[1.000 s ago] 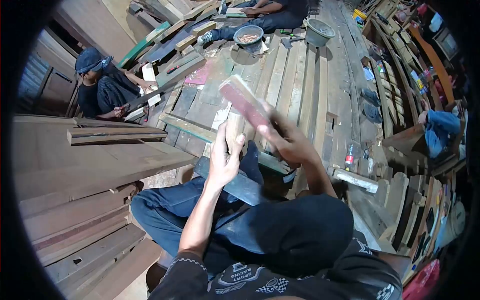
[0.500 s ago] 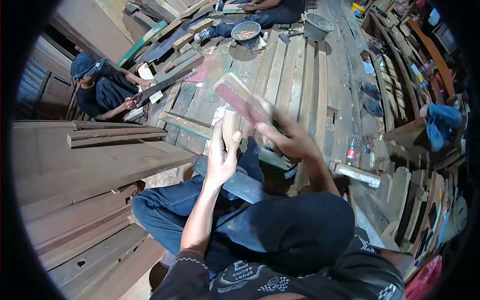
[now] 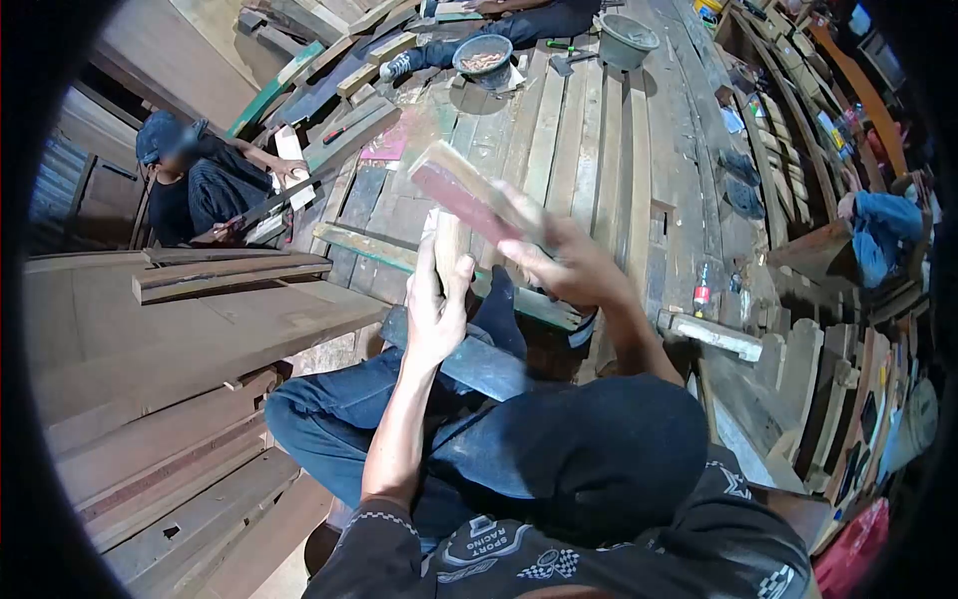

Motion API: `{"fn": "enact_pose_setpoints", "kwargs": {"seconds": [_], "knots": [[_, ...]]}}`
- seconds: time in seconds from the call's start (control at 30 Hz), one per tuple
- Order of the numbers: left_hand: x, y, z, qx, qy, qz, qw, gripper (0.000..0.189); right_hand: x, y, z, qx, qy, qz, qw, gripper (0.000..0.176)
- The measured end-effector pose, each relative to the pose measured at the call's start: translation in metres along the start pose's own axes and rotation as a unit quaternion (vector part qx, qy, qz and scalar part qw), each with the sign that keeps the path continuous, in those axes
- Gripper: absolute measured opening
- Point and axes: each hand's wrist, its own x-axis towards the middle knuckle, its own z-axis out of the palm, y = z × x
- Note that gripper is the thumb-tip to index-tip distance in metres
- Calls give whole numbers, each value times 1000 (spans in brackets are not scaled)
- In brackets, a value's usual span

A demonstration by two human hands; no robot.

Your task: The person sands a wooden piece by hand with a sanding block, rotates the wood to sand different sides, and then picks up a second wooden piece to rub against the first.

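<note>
My left hand (image 3: 436, 314) is closed around a small pale wooden piece (image 3: 451, 240), held upright above my lap. In my right hand (image 3: 571, 262) is a sanding block (image 3: 461, 202), a wooden bar with a reddish abrasive face. That face slants down toward the wooden piece, and its lower edge overlaps the top of the piece in this view. My right fingers wrap the block's near end, with the thumb along the red side. Beneath my hands a dark flat board (image 3: 484, 371) lies across my crossed legs.
At the left, a seated person (image 3: 180, 185) works a handsaw (image 3: 267, 212) on a pale board. Another person's legs (image 3: 459, 62) stretch out at the top, near a basin of small pieces (image 3: 483, 62) and a grey bucket (image 3: 627, 42). A hatchet (image 3: 571, 64) and bottle (image 3: 702, 292) are on the plank floor.
The sanding block and my right hand have shifted slightly up and left over the wooden piece. The seated person's saw hand has drawn back down and left.
</note>
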Motion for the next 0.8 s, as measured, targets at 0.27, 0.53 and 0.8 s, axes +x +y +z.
{"fn": "enact_pose_setpoints", "kwargs": {"seconds": [0.27,0.53,0.8], "knots": [[3,-7,2,-11,7,16,1000,31,2,21,2,76,37,-40,996,65],[1,2,-1,19,10,5,1000,36,-1,0,4,37,22,-37,998,65],[1,-3,-2,-22,5,-15,1000,39,0,-11,1,22,-25,116,993,66]]}}
